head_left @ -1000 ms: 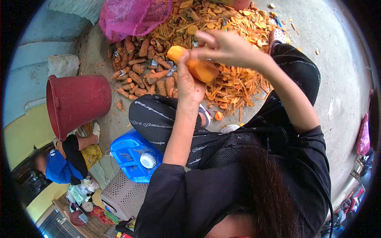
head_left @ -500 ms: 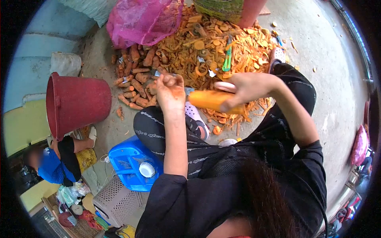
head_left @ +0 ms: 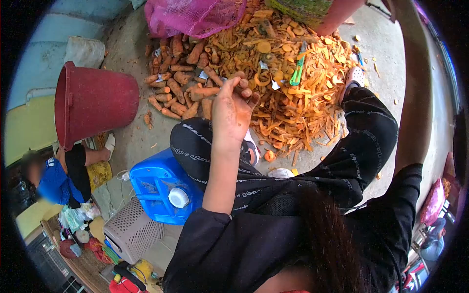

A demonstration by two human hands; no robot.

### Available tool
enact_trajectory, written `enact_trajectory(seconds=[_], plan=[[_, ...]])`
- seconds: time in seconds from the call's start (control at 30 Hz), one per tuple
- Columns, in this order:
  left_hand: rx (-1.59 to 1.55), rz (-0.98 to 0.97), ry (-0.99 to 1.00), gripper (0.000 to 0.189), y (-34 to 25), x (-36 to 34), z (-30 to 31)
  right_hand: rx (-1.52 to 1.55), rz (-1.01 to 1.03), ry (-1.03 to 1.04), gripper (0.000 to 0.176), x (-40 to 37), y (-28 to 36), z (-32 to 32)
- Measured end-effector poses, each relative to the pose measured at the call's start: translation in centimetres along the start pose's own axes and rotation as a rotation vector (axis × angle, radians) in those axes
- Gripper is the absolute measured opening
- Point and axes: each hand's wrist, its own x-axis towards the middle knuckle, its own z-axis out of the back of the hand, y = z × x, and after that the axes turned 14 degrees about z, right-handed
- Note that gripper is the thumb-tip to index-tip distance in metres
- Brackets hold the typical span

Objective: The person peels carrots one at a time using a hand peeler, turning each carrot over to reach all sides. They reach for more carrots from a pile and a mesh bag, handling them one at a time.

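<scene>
My left hand (head_left: 235, 110) is raised palm up over the near edge of the orange peelings (head_left: 303, 105), its fingers loosely curled and apart, with nothing visible in it. Beside it on the floor lie many unpeeled carrots (head_left: 177, 90). A green-handled tool (head_left: 297, 73) rests on the heap of peelings. My right arm stretches up along the right side, and its hand is beyond the top edge of the view. The orange carrot and pale-handled tool seen earlier cannot be made out.
A red bucket (head_left: 102, 100) lies at the left, near a person in blue (head_left: 58, 183). A blue jerrycan (head_left: 163, 188) and grey perforated basket (head_left: 132, 229) are beside my leg. A pink mesh sack (head_left: 193, 17) and a green sack (head_left: 300, 10) stand behind the peelings.
My right hand has swung from above the peelings, where it held a peeled carrot and a pale-handled tool, up and right out of view. My left hand has shifted slightly right, its fingers looser.
</scene>
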Motion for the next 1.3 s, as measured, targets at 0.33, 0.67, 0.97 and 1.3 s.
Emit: enact_trajectory(seconds=[0.33, 0.67, 0.97, 1.3], plan=[[0.517, -0.656, -0.369, 0.024, -17.5, -1.1, 5.3, -0.8, 0.145, 1.003, 0.045, -6.4, -19.9, -4.9], [1.654, -0.121, -1.134, 0.017, -27.2, 22.2, 31.6, -0.689, -0.103, 0.993, 0.036, -5.5, -23.5, -7.2], [1.6, 0.167, -1.413, 0.029, -24.4, 21.0, 33.5, -0.458, -0.391, 0.662, 0.028, -3.2, -24.9, -7.4], [1.754, -0.175, -1.445, 0.058, -28.9, 26.0, 29.1, -0.169, -0.843, 0.626, 0.04, -2.2, -29.2, -7.3]])
